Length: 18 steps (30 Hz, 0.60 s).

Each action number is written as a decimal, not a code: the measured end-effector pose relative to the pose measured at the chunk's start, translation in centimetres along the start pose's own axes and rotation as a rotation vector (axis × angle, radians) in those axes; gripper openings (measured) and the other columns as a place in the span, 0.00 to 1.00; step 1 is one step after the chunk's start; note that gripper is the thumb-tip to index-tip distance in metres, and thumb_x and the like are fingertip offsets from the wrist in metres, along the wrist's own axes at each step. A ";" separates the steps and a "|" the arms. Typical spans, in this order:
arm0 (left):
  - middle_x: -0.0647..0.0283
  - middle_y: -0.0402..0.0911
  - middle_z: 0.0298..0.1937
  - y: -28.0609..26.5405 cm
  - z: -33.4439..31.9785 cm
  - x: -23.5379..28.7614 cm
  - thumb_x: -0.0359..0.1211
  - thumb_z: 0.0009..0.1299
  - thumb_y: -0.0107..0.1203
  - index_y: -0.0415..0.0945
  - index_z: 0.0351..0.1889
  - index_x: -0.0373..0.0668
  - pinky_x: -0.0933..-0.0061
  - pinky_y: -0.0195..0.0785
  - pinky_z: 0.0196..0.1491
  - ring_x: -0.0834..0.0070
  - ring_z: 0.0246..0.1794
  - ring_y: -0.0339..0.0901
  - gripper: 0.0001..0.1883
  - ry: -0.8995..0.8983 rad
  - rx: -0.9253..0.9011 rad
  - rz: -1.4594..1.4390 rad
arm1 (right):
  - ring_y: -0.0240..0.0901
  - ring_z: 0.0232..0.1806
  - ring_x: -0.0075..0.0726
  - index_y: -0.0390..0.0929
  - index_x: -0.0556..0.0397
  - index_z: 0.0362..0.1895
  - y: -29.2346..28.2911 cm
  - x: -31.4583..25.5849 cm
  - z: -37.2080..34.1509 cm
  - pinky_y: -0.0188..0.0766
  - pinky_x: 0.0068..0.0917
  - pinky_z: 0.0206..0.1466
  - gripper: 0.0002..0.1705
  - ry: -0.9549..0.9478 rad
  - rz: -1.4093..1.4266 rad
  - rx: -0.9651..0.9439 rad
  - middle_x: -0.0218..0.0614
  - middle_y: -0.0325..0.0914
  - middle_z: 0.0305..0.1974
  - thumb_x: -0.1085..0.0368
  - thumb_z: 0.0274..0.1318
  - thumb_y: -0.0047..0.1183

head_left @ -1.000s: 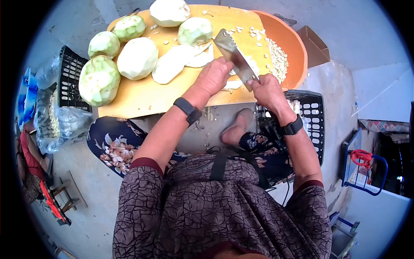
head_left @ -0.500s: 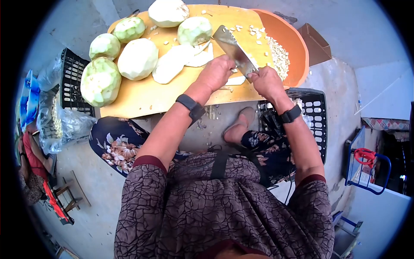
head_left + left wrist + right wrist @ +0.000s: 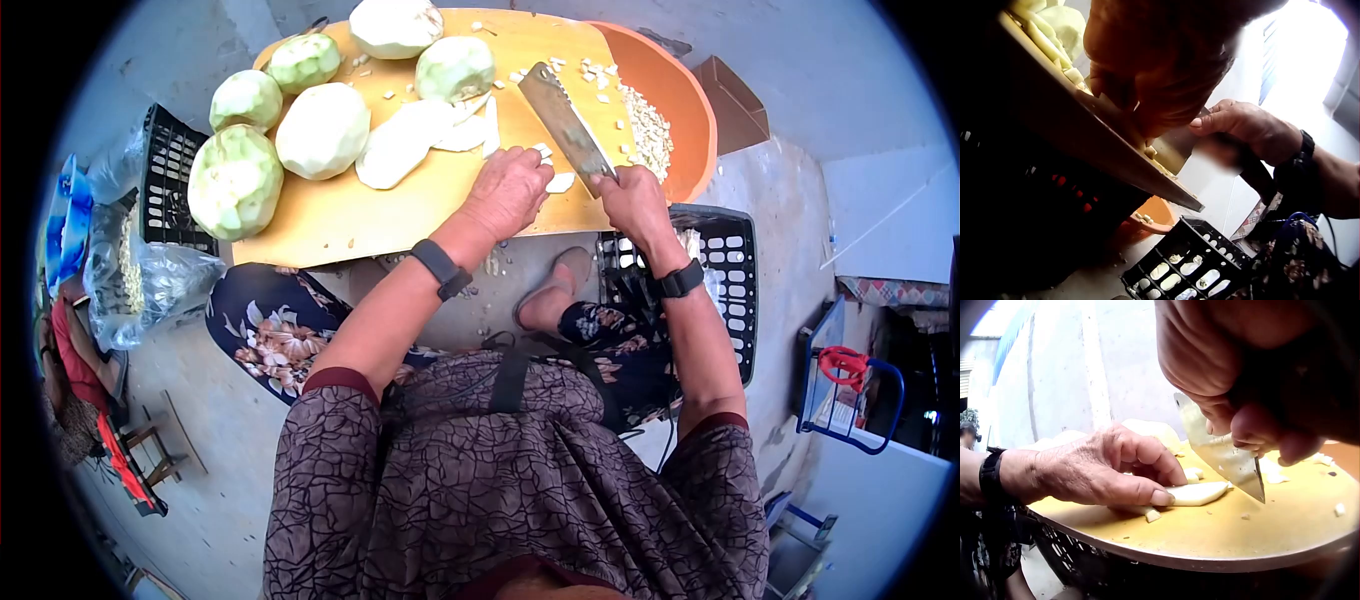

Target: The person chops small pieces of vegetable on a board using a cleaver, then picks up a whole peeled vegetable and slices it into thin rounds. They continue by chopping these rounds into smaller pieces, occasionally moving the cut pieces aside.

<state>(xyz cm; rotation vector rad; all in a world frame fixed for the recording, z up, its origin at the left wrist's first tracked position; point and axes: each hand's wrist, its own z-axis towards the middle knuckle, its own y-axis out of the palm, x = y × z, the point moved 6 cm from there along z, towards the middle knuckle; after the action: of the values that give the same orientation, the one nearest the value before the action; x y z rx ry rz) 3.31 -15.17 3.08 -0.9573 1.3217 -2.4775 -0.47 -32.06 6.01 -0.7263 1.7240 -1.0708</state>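
My right hand point(image 3: 635, 202) grips the handle of a cleaver point(image 3: 568, 125), its broad blade tilted over the right part of the yellow board point(image 3: 330, 235). In the right wrist view, the lower corner of the blade point(image 3: 1225, 453) stands just right of a pale vegetable slice point(image 3: 1200, 494). My left hand point(image 3: 505, 190) holds that slice near the board's front edge, thumb along its near side and fingers curled over the far side. Small cut pieces lie beside these fingers. Left of the hand rest wide pale slices point(image 3: 400, 145).
Several large peeled pale-green vegetables point(image 3: 323, 130) stand across the board's left and back. An orange basin point(image 3: 690, 130) with diced pieces point(image 3: 648, 135) sits under its right end. Black crates point(image 3: 735, 290) stand on the floor at both sides; a cardboard box point(image 3: 730, 100) is beyond the basin.
The cleaver has shifted right, opening a gap between its blade and my left fingers. My left hand has come slightly nearer the board's front edge.
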 end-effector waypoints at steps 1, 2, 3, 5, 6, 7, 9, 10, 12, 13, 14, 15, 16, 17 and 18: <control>0.54 0.77 0.36 0.2 0.1 0.0 0.29 0.60 0.61 0.78 0.35 0.40 0.57 0.70 0.47 0.56 0.42 0.76 0.07 -0.004 -0.001 0.028 | 0.79 0.35 0.64 0.83 0.63 0.30 -0.3 -0.2 -0.2 0.73 0.49 0.43 0.22 0.001 -0.008 0.008 0.60 0.79 0.29 0.52 0.58 0.57; 0.54 0.77 0.35 0.4 0.1 0.1 0.29 0.60 0.60 0.78 0.35 0.39 0.56 0.70 0.47 0.56 0.41 0.76 0.07 -0.010 -0.004 0.056 | 0.79 0.34 0.64 0.83 0.63 0.29 -0.8 -0.4 -0.6 0.73 0.50 0.42 0.22 0.003 -0.016 0.015 0.60 0.79 0.28 0.52 0.58 0.57; 0.54 0.77 0.34 0.4 0.0 0.2 0.29 0.60 0.60 0.78 0.34 0.38 0.56 0.70 0.47 0.56 0.40 0.76 0.07 -0.016 -0.010 0.083 | 0.79 0.34 0.64 0.83 0.63 0.29 -1.0 -0.7 -0.9 0.73 0.50 0.42 0.22 0.007 -0.023 0.020 0.60 0.79 0.28 0.52 0.58 0.56; 0.53 0.77 0.33 0.1 -0.4 0.4 0.28 0.60 0.58 0.78 0.33 0.37 0.56 0.70 0.48 0.55 0.40 0.77 0.06 -0.005 -0.007 0.067 | 0.78 0.34 0.63 0.83 0.63 0.29 -1.1 -0.2 -0.7 0.73 0.50 0.41 0.22 0.026 0.046 0.010 0.60 0.79 0.27 0.52 0.59 0.57; 0.52 0.77 0.32 -0.3 -0.6 0.4 0.27 0.60 0.57 0.78 0.33 0.37 0.56 0.70 0.48 0.55 0.39 0.77 0.05 0.003 -0.007 0.059 | 0.78 0.33 0.63 0.83 0.63 0.29 -1.2 0.2 -0.6 0.73 0.50 0.41 0.22 0.037 0.081 0.006 0.59 0.79 0.27 0.52 0.59 0.57; 0.52 0.77 0.32 -0.6 -0.8 0.4 0.27 0.60 0.56 0.78 0.32 0.37 0.56 0.70 0.48 0.55 0.39 0.77 0.05 -0.003 -0.015 0.067 | 0.78 0.33 0.63 0.83 0.62 0.30 -1.4 0.2 -0.6 0.73 0.50 0.41 0.22 0.001 0.054 -0.008 0.59 0.79 0.27 0.52 0.59 0.57; 0.52 0.77 0.31 -1.4 -1.2 0.1 0.26 0.60 0.55 0.77 0.32 0.36 0.56 0.71 0.48 0.55 0.39 0.77 0.04 -0.020 -0.031 0.090 | 0.78 0.33 0.63 0.83 0.62 0.30 -1.9 -0.5 -0.8 0.73 0.50 0.40 0.21 -0.077 0.001 -0.039 0.58 0.79 0.26 0.53 0.59 0.57; 0.52 0.78 0.32 -1.7 -1.3 -0.2 0.26 0.59 0.55 0.78 0.32 0.37 0.57 0.71 0.48 0.55 0.39 0.78 0.05 -0.038 -0.043 0.119 | 0.78 0.33 0.62 0.83 0.61 0.30 -2.1 -1.1 -1.0 0.73 0.49 0.40 0.21 -0.089 -0.030 -0.060 0.58 0.79 0.26 0.53 0.59 0.57; 0.53 0.80 0.34 -2.0 -1.6 -0.8 0.26 0.58 0.55 0.80 0.32 0.38 0.59 0.70 0.48 0.57 0.40 0.78 0.06 -0.076 -0.069 0.174 | 0.79 0.33 0.62 0.83 0.60 0.31 -2.5 -2.1 -1.8 0.73 0.49 0.40 0.20 -0.109 -0.093 -0.107 0.57 0.78 0.26 0.52 0.59 0.58; 0.52 0.79 0.33 -2.1 -1.7 -0.9 0.26 0.59 0.54 0.79 0.32 0.37 0.57 0.71 0.47 0.55 0.39 0.78 0.05 -0.073 -0.049 0.171 | 0.79 0.33 0.62 0.83 0.60 0.31 -2.3 -2.2 -2.0 0.73 0.49 0.40 0.20 -0.132 -0.097 -0.107 0.57 0.78 0.26 0.52 0.59 0.58; 0.51 0.78 0.32 -2.1 -1.9 -1.1 0.26 0.59 0.54 0.78 0.31 0.37 0.56 0.71 0.46 0.54 0.38 0.78 0.04 -0.071 -0.029 0.167 | 0.79 0.33 0.62 0.83 0.59 0.31 -2.0 -2.1 -2.1 0.73 0.49 0.40 0.20 -0.155 -0.100 -0.107 0.57 0.79 0.26 0.52 0.59 0.58; 0.51 0.77 0.31 -2.3 -2.0 -1.1 0.26 0.59 0.54 0.77 0.31 0.36 0.54 0.71 0.45 0.53 0.37 0.78 0.04 -0.068 -0.008 0.163 | 0.79 0.33 0.61 0.83 0.59 0.31 -1.7 -2.0 -2.1 0.73 0.48 0.40 0.20 -0.178 -0.104 -0.107 0.57 0.79 0.26 0.52 0.59 0.58; 0.51 0.77 0.31 -2.3 -2.1 -1.2 0.26 0.59 0.54 0.76 0.31 0.36 0.54 0.71 0.45 0.52 0.37 0.78 0.04 -0.081 -0.003 0.161 | 0.79 0.34 0.61 0.83 0.59 0.31 -1.4 -1.3 -1.8 0.74 0.48 0.40 0.20 -0.159 -0.100 -0.112 0.57 0.78 0.26 0.52 0.59 0.58; 0.50 0.77 0.31 -2.3 -2.1 -1.2 0.25 0.59 0.54 0.76 0.31 0.36 0.54 0.71 0.45 0.52 0.37 0.77 0.04 -0.093 0.002 0.158 | 0.79 0.34 0.61 0.83 0.59 0.31 -1.3 -0.9 -1.7 0.74 0.48 0.41 0.20 -0.135 -0.069 -0.109 0.57 0.79 0.26 0.52 0.59 0.58; 0.50 0.77 0.32 -2.2 -2.1 -1.2 0.25 0.59 0.54 0.76 0.31 0.36 0.54 0.71 0.45 0.52 0.37 0.77 0.04 -0.104 0.007 0.154 | 0.79 0.34 0.62 0.83 0.59 0.30 -1.3 -0.5 -1.6 0.74 0.48 0.41 0.20 -0.110 -0.037 -0.105 0.57 0.79 0.26 0.52 0.59 0.58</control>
<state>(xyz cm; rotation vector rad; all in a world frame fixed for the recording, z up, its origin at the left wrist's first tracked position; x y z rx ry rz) 3.28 -11.91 3.45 -0.9314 1.3015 -2.2849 -1.78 -31.61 7.65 -0.8708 1.6874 -0.9529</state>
